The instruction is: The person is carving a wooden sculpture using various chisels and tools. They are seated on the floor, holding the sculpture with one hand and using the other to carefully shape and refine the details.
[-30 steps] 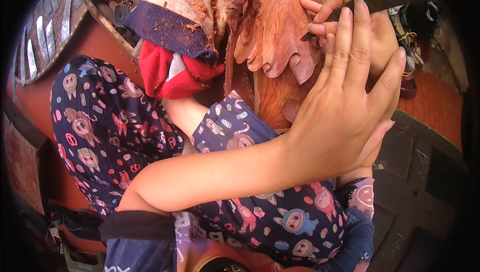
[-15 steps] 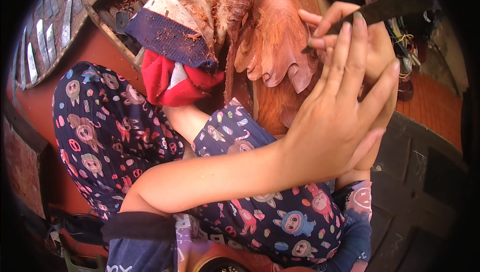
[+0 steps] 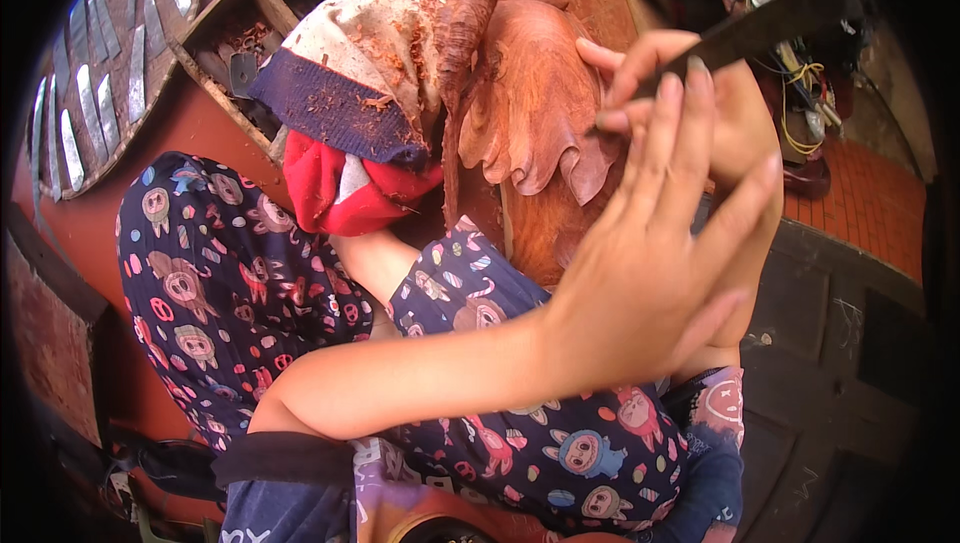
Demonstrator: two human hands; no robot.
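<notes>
My right hand (image 3: 742,115) pinches a dark, flat metal blade (image 3: 775,23) over the right edge of a carved reddish-brown wood piece (image 3: 530,93). The blade slants from upper right, and its narrow end comes out by the fingertips near the wood's wavy rim. Across it lies my left hand (image 3: 645,243), fingers long and spread, the fingertips at the blade and the palm partly covering my right hand. Whether the blade's tip touches the wood I cannot tell. The left forearm crosses over my lap.
A shavings-strewn cloth (image 3: 345,73) and a red cloth (image 3: 350,188) cover my foot beside the wood. At left, a round woven tray (image 3: 120,18) holds several metal blades, next to a wooden box (image 3: 225,93). Tangled cords (image 3: 800,83) lie at right, beyond a dark panel (image 3: 800,343).
Both hands and the blade sit slightly lower and further left in the picture. The view has shifted a little, and the left fingers remain stretched over the blade.
</notes>
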